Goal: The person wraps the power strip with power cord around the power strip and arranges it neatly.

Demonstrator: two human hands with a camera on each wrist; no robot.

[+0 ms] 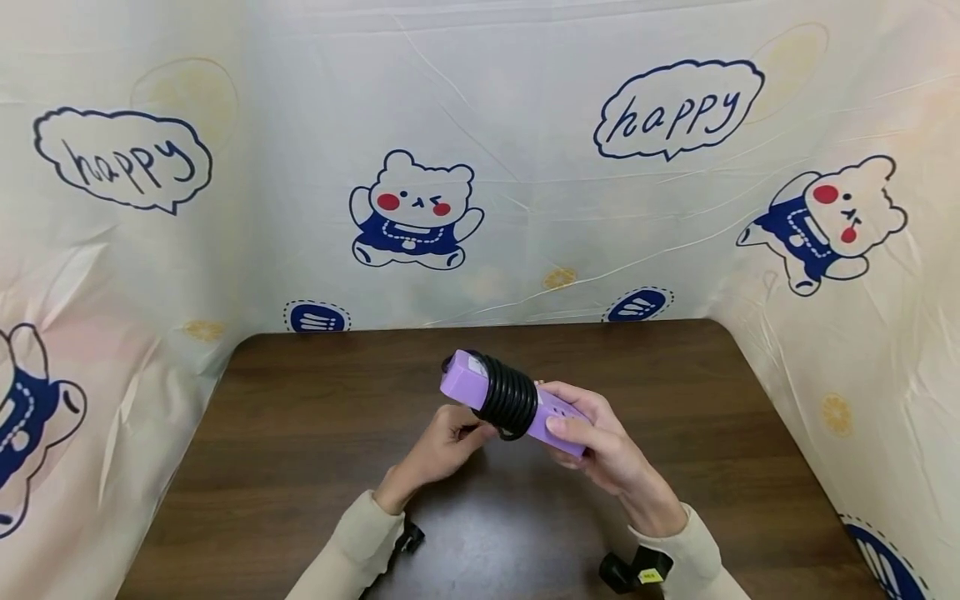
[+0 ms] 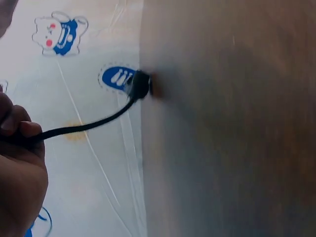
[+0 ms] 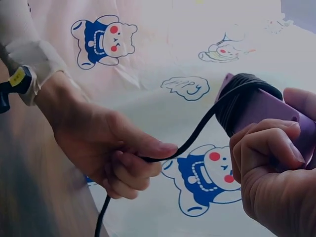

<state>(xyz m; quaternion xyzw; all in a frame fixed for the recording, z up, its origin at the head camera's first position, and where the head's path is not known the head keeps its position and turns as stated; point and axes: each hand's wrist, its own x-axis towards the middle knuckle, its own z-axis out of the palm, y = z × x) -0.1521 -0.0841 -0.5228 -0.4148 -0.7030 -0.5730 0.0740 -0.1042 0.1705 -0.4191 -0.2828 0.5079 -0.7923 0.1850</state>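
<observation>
A purple power strip [image 1: 463, 381] is held at an angle above the table by my right hand [image 1: 609, 454], fingers and thumb wrapped about its near end. Black cord [image 1: 510, 400] is wound in several turns around the strip's middle. My left hand [image 1: 444, 443] is just below and left of the coil. In the right wrist view, the left hand [image 3: 121, 148] grips a loose length of cord [image 3: 197, 129] running from the coil. The left wrist view shows the cord's free end with a dark plug [image 2: 139, 85] hanging beyond the fist.
A dark brown wooden table [image 1: 322, 375] lies beneath both hands. Pale printed curtains [image 1: 540, 200] with bears and "happy" bubbles enclose its back and sides. Black wrist devices [image 1: 637, 571] sit at both cream sleeves.
</observation>
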